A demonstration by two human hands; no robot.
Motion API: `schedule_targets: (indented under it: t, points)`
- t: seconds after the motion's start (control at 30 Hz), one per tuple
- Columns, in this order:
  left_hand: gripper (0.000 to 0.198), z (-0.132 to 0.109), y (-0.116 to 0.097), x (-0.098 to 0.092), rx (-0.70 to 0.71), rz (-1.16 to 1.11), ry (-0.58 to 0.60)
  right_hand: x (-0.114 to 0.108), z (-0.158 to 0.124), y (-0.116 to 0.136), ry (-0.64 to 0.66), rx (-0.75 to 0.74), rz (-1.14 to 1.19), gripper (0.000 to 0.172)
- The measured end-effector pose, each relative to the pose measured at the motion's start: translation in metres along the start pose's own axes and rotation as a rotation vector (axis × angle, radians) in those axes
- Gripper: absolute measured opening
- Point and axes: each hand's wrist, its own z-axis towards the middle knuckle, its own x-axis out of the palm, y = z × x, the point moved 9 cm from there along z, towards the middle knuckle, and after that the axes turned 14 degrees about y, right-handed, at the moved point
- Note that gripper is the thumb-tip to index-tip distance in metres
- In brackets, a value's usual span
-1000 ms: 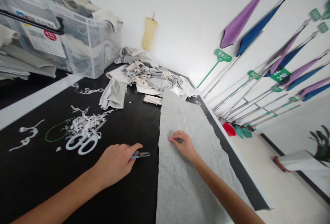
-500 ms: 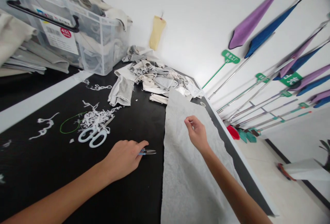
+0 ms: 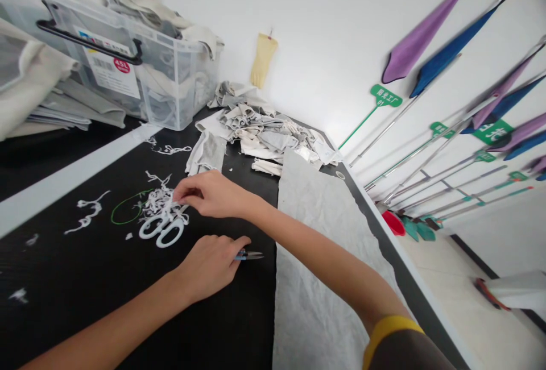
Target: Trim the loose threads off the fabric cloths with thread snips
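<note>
My left hand (image 3: 211, 265) rests low over the black tabletop, fingers closed around small blue-handled thread snips (image 3: 253, 256) whose blades point right. My right hand (image 3: 213, 194) reaches across to the left, thumb and fingers pinched together at a heap of white thread scraps (image 3: 157, 202); whatever is between the fingertips is hidden. White-handled scissors (image 3: 169, 235) lie at the near side of the heap, their blades mostly covered. To the right, a long grey cloth (image 3: 319, 202) is spread flat, with my right forearm crossing above it.
Crumpled grey and cream cloth pieces (image 3: 273, 134) are heaped at the far end. A clear plastic bin (image 3: 164, 83) full of cloth stands back left beside folded fabric (image 3: 87, 103). A green loop (image 3: 123, 211) and loose threads (image 3: 87, 213) lie left. Mops hang along the wall.
My right hand has moved left from above the grey cloth to the thread heap. My left hand keeps its hold on the snips. The view has shifted slightly.
</note>
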Motion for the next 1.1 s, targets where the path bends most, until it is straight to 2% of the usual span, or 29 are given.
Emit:
schedule_targets:
  t: [0.1, 0.13, 0.2, 0.27, 0.4, 0.5, 0.57, 0.63, 0.73, 0.9, 1.1]
  points:
    - [0.042, 0.0, -0.001, 0.002, 0.007, 0.013, -0.001, 0.003, 0.005, 0.008, 0.1, -0.054, 0.046, 0.036]
    - [0.042, 0.0, -0.001, 0.002, 0.007, 0.02, -0.002, -0.001, 0.0, 0.009, 0.087, -0.046, 0.056, 0.037]
    - [0.042, 0.0, -0.001, 0.001, 0.003, 0.035, -0.009, -0.012, -0.016, 0.004, 0.015, 0.012, 0.068, 0.027]
    - [0.042, 0.0, -0.001, 0.001, -0.003, 0.045, -0.011, -0.023, -0.04, -0.007, -0.062, 0.107, 0.113, 0.018]
    - [0.041, 0.0, -0.003, 0.0, 0.008, 0.032, 0.009, -0.038, -0.11, -0.036, -0.201, 0.276, 0.202, 0.035]
    - [0.042, 0.0, -0.003, 0.0, 0.014, 0.017, 0.016, -0.042, -0.168, -0.047, -0.326, 0.343, 0.1, 0.039]
    - [0.041, 0.001, -0.002, 0.001, 0.013, 0.009, 0.017, -0.032, -0.202, -0.055, -0.367, 0.419, 0.058, 0.038]
    - [0.041, 0.001, -0.002, 0.001, 0.009, 0.009, 0.02, -0.014, -0.229, -0.063, -0.368, 0.52, 0.05, 0.027]
    - [0.041, 0.002, -0.002, 0.001, 0.005, 0.013, 0.023, 0.019, -0.253, -0.074, -0.368, 0.635, 0.06, 0.013]
    - [0.041, 0.001, -0.003, 0.001, 0.002, 0.016, 0.027, 0.046, -0.269, -0.086, -0.56, 0.727, 0.045, 0.02]
    - [0.04, 0.002, -0.003, 0.002, 0.01, 0.017, 0.021, 0.053, -0.265, -0.083, -0.649, 0.687, 0.045, 0.005]
